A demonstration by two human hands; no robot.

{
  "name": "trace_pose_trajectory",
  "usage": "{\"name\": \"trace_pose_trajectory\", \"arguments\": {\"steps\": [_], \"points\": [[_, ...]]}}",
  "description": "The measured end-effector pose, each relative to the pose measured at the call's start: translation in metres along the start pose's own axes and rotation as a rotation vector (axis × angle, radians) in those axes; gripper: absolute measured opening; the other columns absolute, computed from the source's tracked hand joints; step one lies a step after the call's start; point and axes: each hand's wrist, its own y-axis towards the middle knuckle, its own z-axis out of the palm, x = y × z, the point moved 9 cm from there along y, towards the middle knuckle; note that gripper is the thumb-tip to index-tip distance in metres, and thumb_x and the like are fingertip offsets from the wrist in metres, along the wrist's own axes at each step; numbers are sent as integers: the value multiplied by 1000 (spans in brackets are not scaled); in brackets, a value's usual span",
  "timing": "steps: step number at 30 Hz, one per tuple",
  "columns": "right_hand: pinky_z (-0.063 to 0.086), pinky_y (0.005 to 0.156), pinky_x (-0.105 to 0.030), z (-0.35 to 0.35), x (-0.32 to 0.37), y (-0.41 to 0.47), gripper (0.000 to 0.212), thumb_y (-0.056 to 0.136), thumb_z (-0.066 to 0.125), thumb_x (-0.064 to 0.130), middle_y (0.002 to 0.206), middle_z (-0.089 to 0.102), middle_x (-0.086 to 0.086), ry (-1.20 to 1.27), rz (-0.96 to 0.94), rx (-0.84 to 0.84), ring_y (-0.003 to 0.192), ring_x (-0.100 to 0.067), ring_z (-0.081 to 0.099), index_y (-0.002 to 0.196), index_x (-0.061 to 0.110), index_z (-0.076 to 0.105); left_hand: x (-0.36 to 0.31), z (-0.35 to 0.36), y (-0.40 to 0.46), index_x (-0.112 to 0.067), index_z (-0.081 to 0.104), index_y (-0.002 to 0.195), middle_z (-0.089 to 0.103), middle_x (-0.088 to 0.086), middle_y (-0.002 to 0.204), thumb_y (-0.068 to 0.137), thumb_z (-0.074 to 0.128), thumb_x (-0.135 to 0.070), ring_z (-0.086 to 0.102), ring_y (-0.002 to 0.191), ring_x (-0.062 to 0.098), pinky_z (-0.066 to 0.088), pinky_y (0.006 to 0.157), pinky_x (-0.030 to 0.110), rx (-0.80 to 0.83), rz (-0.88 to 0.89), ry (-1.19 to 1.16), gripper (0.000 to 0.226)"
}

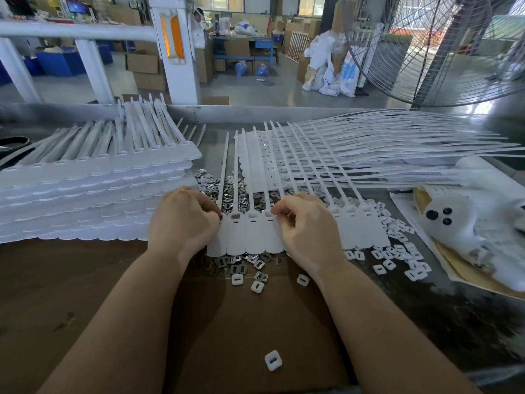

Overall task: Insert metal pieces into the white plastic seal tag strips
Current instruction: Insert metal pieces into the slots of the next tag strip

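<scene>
— 1 stray square white plastic cap (273,360) lies nearest on the brown cardboard sheet (255,331). Which step?

— Seating, I'd judge. Both hands curl onto the joined white plastic seal tag strip (245,236): left hand (183,218) pinching its end, right hand (308,226) pinching something tiny.

— Next?

— Another shiny metal piece (227,199) from the pile behind.

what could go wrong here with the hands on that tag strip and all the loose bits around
1. The white tag strip lies on top of the loose metal pieces, so it may sit unevenly and shift while the left hand and right hand work on it.
2. White plastic squares are scattered close to the metal ones, so a wrong piece could be picked.
3. One plastic square lies near the cardboard's front edge and might get knocked off.
</scene>
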Motion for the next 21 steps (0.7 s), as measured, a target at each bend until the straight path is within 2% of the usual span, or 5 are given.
{"name": "trace_pose_trajectory", "arguments": {"steps": [3,10,17,19,21], "points": [[39,76,-19,0,0,0,12,84,60,5,78,52,8,2,4,0,82,-8,46,86,12,70,1,-1,0,-36,60,59,52,-11,89,77,57,-9,51,82,15,36,62,24,-5,-16,-4,32],[41,77,-21,1,0,-1,12,84,59,6,83,61,1,-6,1,8,84,-10,49,87,12,70,6,2,3,-35,62,54,49,-12,87,73,46,3,45,73,9,33,53,19,30,-54,-50,45],[39,77,-20,1,0,0,13,85,59,7,82,58,2,-12,3,17,84,-11,48,87,12,70,0,3,2,-35,61,55,50,-11,90,76,45,3,46,87,12,37,70,25,31,-12,8,47],[40,77,-21,1,1,0,12,85,59,7,83,59,2,-14,0,18,85,-13,50,87,12,70,2,4,2,-34,62,56,52,-9,91,74,44,4,46,84,11,36,65,22,59,-30,-17,46],[41,77,-22,1,1,0,12,85,59,7,83,60,1,-16,-1,17,86,-14,52,87,12,70,5,4,1,-31,64,56,55,-7,86,72,43,5,45,70,9,33,53,21,69,-76,-63,44]]}}
